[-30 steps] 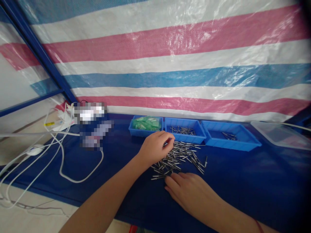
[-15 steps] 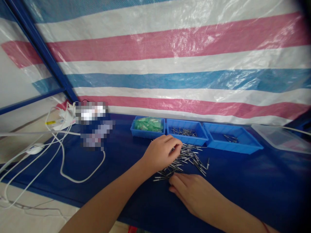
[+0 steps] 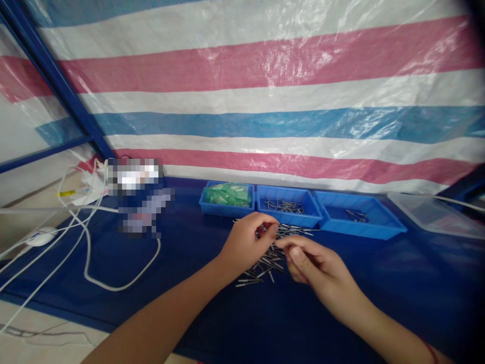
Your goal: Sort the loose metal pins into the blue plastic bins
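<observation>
Can see the right hand [image 3: 326, 265] lifted since half a second ago, up from the near edge of the heap to right by the left fingertips. Got the metal pins [image 3: 267, 264] heaped on the blue tabletop [image 3: 409, 283], below both hands, in front of the middle bin [image 3: 288, 218]. See the left hand [image 3: 244, 241] over them with curled fingers, tiny gap to the thumb; can't tell about any pin in there. Same for the right: thumb close to index, can't make out anything pinched. Further out, notice green packets [image 3: 227, 193] in the left bin [image 3: 225, 208], white cables [image 3: 113, 289], striped sheet [image 3: 257, 65] behind.
</observation>
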A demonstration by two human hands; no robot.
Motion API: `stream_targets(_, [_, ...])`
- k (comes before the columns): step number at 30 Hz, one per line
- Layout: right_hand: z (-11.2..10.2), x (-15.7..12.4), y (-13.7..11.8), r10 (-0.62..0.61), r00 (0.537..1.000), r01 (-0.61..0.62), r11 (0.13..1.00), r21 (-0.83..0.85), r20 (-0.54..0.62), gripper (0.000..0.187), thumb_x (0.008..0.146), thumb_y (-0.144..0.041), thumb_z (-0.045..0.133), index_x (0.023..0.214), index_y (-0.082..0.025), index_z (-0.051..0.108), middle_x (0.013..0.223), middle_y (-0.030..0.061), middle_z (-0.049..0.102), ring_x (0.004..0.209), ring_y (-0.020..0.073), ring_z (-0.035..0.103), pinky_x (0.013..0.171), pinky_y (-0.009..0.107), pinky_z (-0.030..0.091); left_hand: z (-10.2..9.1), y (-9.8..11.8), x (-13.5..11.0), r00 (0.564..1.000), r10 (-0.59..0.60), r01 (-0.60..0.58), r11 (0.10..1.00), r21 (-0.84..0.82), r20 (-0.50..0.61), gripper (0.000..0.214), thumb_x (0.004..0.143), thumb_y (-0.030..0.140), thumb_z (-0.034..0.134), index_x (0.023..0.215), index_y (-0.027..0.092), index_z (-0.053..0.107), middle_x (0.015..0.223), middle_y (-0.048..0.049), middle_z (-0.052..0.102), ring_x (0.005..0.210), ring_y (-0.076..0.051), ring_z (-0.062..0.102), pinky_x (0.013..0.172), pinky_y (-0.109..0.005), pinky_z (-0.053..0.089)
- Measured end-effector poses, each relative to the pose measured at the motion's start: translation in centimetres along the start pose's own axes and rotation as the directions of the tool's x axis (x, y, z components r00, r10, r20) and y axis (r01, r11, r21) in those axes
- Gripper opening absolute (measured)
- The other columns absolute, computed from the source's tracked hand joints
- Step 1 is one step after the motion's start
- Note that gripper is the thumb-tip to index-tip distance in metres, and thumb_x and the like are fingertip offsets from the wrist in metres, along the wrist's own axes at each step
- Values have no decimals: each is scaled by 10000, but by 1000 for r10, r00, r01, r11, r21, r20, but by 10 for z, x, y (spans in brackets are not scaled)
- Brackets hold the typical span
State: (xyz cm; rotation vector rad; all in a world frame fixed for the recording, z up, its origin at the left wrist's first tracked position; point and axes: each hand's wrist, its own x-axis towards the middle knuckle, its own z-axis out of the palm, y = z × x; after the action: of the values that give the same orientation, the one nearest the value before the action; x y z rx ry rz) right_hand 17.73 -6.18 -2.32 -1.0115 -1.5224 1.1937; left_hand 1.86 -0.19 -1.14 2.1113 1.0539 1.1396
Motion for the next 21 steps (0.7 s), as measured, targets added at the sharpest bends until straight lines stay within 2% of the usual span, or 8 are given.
stream_targets(3, [-5, 7, 2, 26, 998, -22, 997, 74, -52, 244, 918, -407, 491, 981, -185, 571, 527, -61, 433, 458, 93, 403, 448, 225, 337, 1, 1, 0, 1000, -16, 16, 1000, 5, 25, 123, 856, 223, 559, 856, 167, 667, 762, -10, 669, 642, -111, 580, 625, -219, 450])
stream_targets(7, [-7, 13, 0, -78, 979, 85, 996, 25, -188, 201, 926, -396, 481, 886, -209, 539, 604, -30, 537, 499, 102, 487, 472, 227, 390, 3, 3, -1, 997, -34, 35, 999, -11, 76, 134, 859, 217, 544, 850, 163, 666, 767, -8, 673, 633, -102, 570, 620, -208, 441])
stream_targets(11, [-10, 13, 2, -216, 928, 196, 976, -97, -303, 152, 922, -353, 506, 850, -222, 535, 739, 3, 605, 679, 126, 574, 665, 261, 478, 5, 8, -5, 994, -40, 46, 997, -55, 106, 133, 853, 222, 553, 875, 160, 668, 782, -11, 670, 618, -94, 558, 602, -197, 434])
stream_targets(13, [-11, 12, 4, -274, 910, 233, 958, -165, -311, 113, 910, -329, 530, 870, -228, 562, 805, 16, 612, 766, 144, 590, 738, 282, 482, 6, 11, -7, 989, -20, 33, 996, -85, 149, 157, 841, 238, 577, 949, 158, 658, 823, -17, 664, 622, -91, 557, 593, -192, 434])
stream_targets(16, [-11, 11, 5, -349, 893, 274, 923, -272, -285, 71, 894, -291, 555, 872, -234, 592, 875, 29, 587, 839, 160, 570, 760, 288, 470, 6, 15, -9, 969, 34, -5, 993, -114, 245, 227, 844, 267, 588, 1039, 158, 632, 855, -24, 646, 645, -94, 565, 598, -188, 438])
stream_targets(21, [-8, 10, 3, -398, 878, 301, 890, -342, -264, 69, 890, -258, 552, 846, -228, 596, 884, 37, 546, 838, 167, 537, 726, 286, 464, 3, 15, -8, 941, 116, -94, 992, -85, 317, 202, 916, 275, 505, 861, 150, 653, 743, -13, 603, 688, -113, 556, 648, -200, 428])
